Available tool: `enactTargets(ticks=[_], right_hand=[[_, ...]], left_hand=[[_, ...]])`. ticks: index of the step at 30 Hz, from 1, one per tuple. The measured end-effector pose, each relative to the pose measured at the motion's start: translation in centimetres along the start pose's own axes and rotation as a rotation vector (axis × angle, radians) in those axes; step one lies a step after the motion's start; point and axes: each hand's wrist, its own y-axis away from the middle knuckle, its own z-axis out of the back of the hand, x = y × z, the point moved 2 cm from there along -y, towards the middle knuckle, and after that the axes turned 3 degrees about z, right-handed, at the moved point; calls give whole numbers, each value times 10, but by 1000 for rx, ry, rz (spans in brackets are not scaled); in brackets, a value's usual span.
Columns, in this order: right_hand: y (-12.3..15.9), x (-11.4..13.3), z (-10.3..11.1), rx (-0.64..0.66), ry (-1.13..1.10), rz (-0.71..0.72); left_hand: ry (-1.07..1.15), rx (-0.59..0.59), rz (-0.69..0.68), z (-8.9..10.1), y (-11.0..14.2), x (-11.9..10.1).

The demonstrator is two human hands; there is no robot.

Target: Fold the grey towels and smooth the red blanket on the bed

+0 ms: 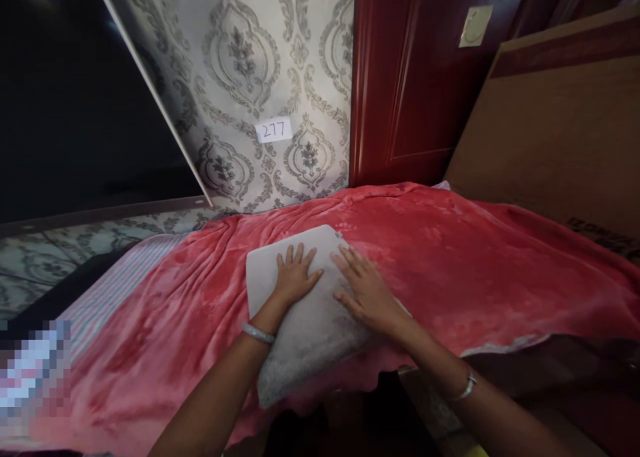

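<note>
A light grey, soft-looking cloth piece [305, 337], roughly rectangular, lies flat on a red plush blanket [480, 264]. My left hand [296, 275] rests on its upper left part, palm down with the fingers spread. On its right side, my right hand [367, 290] also lies with fingers stretched out, the thumb apart, slightly smeared by motion. Neither hand grips anything. The cloth's near edge reaches close to the blanket's front edge. Its surface under both palms is hidden.
A dark television screen [85, 104] stands at the back left, before patterned wallpaper [240, 50] bearing a paper marked 277 [274, 130]. Behind the blanket rises a dark red wooden panel [395, 77]. A large cardboard box [560, 124] leans at the right. Striped fabric [120, 277] shows at left.
</note>
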Motion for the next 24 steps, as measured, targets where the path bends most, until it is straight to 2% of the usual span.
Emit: enactTargets(ticks=[3, 5, 10, 13, 19, 24], right_hand=[[3, 13, -26, 208, 37, 64], [9, 13, -35, 282, 29, 68], [13, 9, -36, 290, 21, 64], [12, 9, -34, 289, -12, 61], [12, 9, -35, 314, -5, 49], [10, 10, -33, 340, 12, 41]], left_hand=[[-7, -2, 1, -2, 1, 1], [-14, -6, 5, -3, 1, 2], [-6, 41, 12, 0, -9, 6], [2, 91, 49, 3, -29, 14], [0, 119, 95, 1, -73, 34], [-7, 109, 119, -1, -90, 44]])
